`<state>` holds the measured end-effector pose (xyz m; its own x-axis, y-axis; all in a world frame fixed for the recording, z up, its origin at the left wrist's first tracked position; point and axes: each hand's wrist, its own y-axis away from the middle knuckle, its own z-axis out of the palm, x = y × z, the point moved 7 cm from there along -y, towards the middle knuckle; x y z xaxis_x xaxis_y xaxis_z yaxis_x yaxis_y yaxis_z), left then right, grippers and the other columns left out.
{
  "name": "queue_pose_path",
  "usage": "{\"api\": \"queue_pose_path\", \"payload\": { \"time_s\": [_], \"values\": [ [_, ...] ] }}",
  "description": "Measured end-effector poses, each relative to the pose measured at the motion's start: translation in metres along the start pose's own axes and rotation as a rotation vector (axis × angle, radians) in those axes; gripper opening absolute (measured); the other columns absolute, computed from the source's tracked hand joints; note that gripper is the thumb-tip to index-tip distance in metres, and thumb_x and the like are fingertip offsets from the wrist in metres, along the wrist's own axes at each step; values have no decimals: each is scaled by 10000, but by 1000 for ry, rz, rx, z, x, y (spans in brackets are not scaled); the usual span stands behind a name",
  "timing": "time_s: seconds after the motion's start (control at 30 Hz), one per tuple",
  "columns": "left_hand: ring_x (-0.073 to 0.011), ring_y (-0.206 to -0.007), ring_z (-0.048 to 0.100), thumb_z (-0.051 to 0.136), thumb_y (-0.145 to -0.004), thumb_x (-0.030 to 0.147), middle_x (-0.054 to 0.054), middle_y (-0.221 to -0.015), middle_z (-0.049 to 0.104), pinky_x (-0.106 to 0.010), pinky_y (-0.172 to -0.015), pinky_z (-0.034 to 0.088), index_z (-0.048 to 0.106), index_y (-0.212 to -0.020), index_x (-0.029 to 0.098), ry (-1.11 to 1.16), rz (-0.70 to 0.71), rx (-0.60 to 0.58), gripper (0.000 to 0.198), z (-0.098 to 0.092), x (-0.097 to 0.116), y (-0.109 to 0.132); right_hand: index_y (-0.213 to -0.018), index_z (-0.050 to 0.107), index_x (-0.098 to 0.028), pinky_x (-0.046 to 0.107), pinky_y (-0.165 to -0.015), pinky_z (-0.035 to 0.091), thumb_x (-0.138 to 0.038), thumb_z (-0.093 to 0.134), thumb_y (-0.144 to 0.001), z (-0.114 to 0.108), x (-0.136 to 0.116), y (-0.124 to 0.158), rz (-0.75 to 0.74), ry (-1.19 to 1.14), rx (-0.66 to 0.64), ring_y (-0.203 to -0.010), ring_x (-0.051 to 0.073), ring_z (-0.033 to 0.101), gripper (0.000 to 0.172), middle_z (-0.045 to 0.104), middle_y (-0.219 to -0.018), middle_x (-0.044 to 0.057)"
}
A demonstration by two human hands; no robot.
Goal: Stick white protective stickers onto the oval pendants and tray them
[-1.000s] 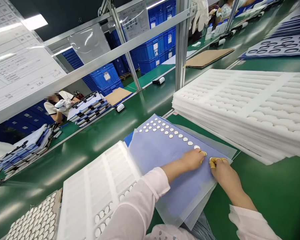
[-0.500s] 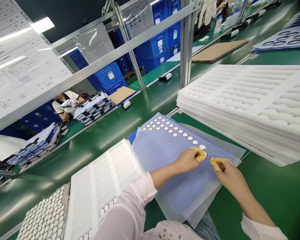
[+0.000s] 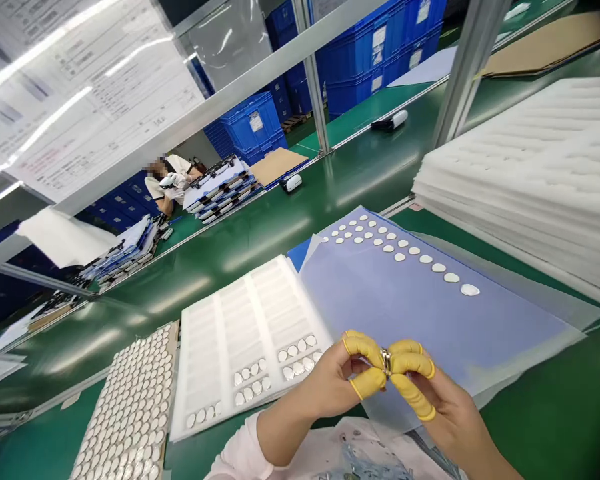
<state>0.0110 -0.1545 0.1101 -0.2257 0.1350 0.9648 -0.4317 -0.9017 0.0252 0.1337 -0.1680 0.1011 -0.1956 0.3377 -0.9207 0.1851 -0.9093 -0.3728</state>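
My left hand (image 3: pixel 337 380) and my right hand (image 3: pixel 433 403) meet close in front of me, both with yellow finger cots. Together their fingertips pinch a small silvery disc part (image 3: pixel 385 361) held on edge. They hover above the near edge of a pale blue sheet (image 3: pixel 410 300) that carries a row of white round stickers (image 3: pixel 420 259). To the left lies a white foam tray (image 3: pixel 245 327) with several silvery discs (image 3: pixel 273 370) in its near slots.
A flat tray packed with silvery discs (image 3: pixel 130 407) sits at the lower left. A tall stack of white foam trays (image 3: pixel 530 180) fills the right. Beyond the green conveyor belt (image 3: pixel 260 233) a person sits by stacked trays (image 3: pixel 220 190) and blue crates (image 3: pixel 253 127).
Both hands lifted from the sticker row at the sheet's right edge and drew back toward me, now holding a small disc between them. The view shifted left and down.
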Motion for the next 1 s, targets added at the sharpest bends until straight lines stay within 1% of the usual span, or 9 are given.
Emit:
{"api": "queue_pose_path", "payload": {
  "time_s": [0.07, 0.2, 0.47, 0.6, 0.73, 0.83, 0.9, 0.93, 1.0],
  "values": [
    [-119, -840, 577, 831, -752, 428, -40, -1023, 504, -281, -744, 522, 558, -896, 170, 53, -1, 10, 402, -6, 1, 13, -976, 648, -316, 307, -657, 539, -284, 522, -1006, 10, 2, 1, -22, 33, -74, -750, 186, 561, 133, 544, -867, 34],
    [-112, -863, 585, 822, -777, 370, -39, -1021, 527, -273, -775, 514, 546, -898, 173, 131, -12, 64, 360, -19, -2, 33, -968, 641, -316, 309, -651, 529, -278, 522, -1003, 27, 7, 3, -27, 67, -131, -767, 193, 551, 130, 522, -879, 38],
    [-142, -898, 613, 815, -782, 392, -62, -1030, 574, -317, -836, 524, 568, -939, 165, 11, -13, 132, 371, -32, 7, 57, -970, 602, -312, 299, -650, 514, -222, 504, -1001, 48, 10, 8, -11, 86, -234, -764, 190, 492, 137, 469, -889, 33],
    [-145, -927, 604, 842, -748, 381, -63, -1071, 582, -319, -864, 514, 518, -1076, 202, -40, -57, 162, 495, -35, 11, 62, -974, 602, -319, 291, -654, 522, -205, 496, -1001, 51, 11, 8, -17, 79, -258, -786, 192, 509, 158, 483, -896, 35],
    [-160, -993, 591, 805, -784, 322, -67, -1096, 560, -344, -900, 512, 416, -1293, 247, -118, 11, 117, 645, -36, 13, 63, -968, 629, -328, 282, -640, 517, -199, 528, -983, 54, 12, 8, -55, 120, -271, -771, 188, 519, 165, 498, -895, 33],
    [-144, -960, 602, 726, -835, 238, -63, -1096, 569, -361, -924, 509, 370, -1360, 257, -236, 108, 85, 634, -37, 19, 65, -1020, 616, -353, 269, -615, 493, -226, 543, -985, 50, 12, 5, -71, 101, -187, -722, 172, 507, 151, 490, -894, 19],
    [-155, -982, 610, 678, -851, 189, -70, -1116, 589, -382, -951, 503, 353, -1386, 254, -398, 165, 96, 629, -38, 25, 68, -1037, 606, -357, 271, -601, 472, -289, 540, -996, 45, 13, 2, -35, 101, -100, -670, 162, 481, 103, 480, -870, 7],
    [-168, -1009, 611, 657, -857, 170, -74, -1126, 602, -396, -965, 497, 350, -1390, 251, -506, 196, 110, 620, -38, 29, 69, -1024, 612, -348, 275, -598, 462, -341, 527, -1004, 45, 14, -1, 5, 115, -91, -658, 162, 472, 87, 483, -857, 6],
    [-194, -1060, 605, 625, -867, 137, -81, -1135, 626, -410, -976, 493, 357, -1381, 248, -737, 274, 139, 591, -38, 38, 72, -916, 628, -306, 286, -594, 450, -478, 481, -1005, 52, 18, -6, 112, 135, -164, -651, 170, 470, 243, 494, -809, 9]
  ]
}}
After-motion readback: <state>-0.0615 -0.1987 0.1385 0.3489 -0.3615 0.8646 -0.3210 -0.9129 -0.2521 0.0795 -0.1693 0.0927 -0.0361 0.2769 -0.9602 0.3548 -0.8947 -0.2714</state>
